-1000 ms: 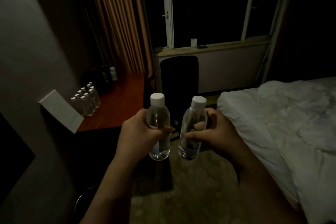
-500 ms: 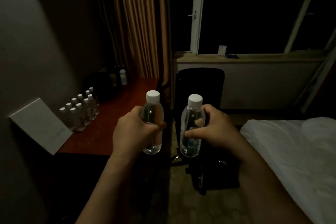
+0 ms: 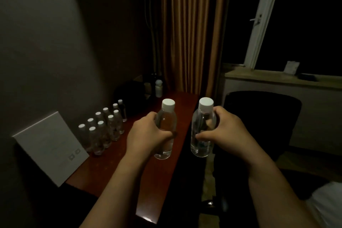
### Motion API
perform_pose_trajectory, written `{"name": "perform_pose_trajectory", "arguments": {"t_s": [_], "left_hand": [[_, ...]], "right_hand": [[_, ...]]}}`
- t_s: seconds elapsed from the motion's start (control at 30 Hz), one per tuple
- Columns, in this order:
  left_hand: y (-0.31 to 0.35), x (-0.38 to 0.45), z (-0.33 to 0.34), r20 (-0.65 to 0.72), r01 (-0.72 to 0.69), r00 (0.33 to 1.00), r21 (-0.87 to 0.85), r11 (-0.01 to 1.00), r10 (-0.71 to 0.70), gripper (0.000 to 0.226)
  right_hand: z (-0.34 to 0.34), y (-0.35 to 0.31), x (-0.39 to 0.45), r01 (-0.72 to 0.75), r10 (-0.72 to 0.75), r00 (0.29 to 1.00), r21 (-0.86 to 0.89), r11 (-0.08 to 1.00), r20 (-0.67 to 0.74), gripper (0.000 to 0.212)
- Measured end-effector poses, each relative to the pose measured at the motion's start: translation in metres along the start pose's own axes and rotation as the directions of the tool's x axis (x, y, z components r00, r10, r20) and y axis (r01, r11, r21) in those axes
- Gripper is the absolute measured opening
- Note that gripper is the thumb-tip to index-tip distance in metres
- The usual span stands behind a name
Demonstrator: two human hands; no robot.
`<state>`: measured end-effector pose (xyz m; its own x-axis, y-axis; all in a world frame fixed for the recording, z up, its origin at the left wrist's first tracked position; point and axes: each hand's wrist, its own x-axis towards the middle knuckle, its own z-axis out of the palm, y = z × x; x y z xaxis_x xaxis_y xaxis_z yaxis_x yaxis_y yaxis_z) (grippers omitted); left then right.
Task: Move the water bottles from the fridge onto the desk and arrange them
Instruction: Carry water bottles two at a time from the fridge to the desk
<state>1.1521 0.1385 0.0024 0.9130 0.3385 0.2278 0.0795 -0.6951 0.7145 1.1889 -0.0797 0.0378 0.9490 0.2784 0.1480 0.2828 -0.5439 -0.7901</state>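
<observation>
A grey wall (image 3: 46, 42) fills the left of the dim room, and ribbed orange-brown curtains (image 3: 188, 29) hang behind the far end of the desk. To the right a black chair (image 3: 259, 116) stands under a window sill (image 3: 277, 77) with a white window frame (image 3: 262, 16) above it, and a bit of white bedding (image 3: 325, 203) shows at the lower right corner.

The reddish wooden surface (image 3: 114, 168) runs along the wall. A white box (image 3: 50, 146) leans at its near left end. Just beside the box, two rows of white-capped water bottles (image 3: 103, 131) stand upright against the wall, close together (the exact count is hard to make out in the dark). Dark items and one small white bottle (image 3: 158, 88) sit at the far end.

The left hand (image 3: 148, 137) holds a clear bottle (image 3: 165, 127) upright above the surface, fingers curled round its middle, white cap up. The right hand (image 3: 225, 133) grips a second bottle (image 3: 203, 127) the same way, thumb across the front; this one hangs just past the surface's edge, over the gap before the chair. The two held bottles are near each other, not touching, and well apart from the rows.
</observation>
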Motion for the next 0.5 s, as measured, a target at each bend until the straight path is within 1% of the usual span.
{"name": "perform_pose_trajectory", "arguments": {"t_s": [0.13, 0.27, 0.37, 0.5], "left_hand": [[-0.019, 0.065, 0.005, -0.041, 0.028, 0.999, 0.007, 1.000, -0.027, 0.057], [-0.055, 0.116, 0.015, -0.095, 0.127, 0.987, -0.037, 0.991, -0.130, 0.058], [-0.081, 0.145, 0.023, -0.156, 0.209, 0.964, -0.047, 0.977, -0.214, 0.056], [-0.115, 0.193, 0.032, -0.215, 0.332, 0.919, -0.029, 0.943, -0.330, 0.051]], "right_hand": [[0.017, 0.004, 0.080, 0.025, -0.026, 0.999, 0.031, 0.999, 0.029, 0.065], [0.052, 0.009, 0.156, 0.090, -0.087, 0.992, -0.030, 0.995, 0.089, 0.067], [0.086, 0.012, 0.214, 0.146, -0.138, 0.974, -0.033, 0.989, 0.181, 0.066], [0.142, 0.018, 0.301, 0.210, -0.188, 0.915, -0.024, 0.977, 0.357, 0.064]]}}
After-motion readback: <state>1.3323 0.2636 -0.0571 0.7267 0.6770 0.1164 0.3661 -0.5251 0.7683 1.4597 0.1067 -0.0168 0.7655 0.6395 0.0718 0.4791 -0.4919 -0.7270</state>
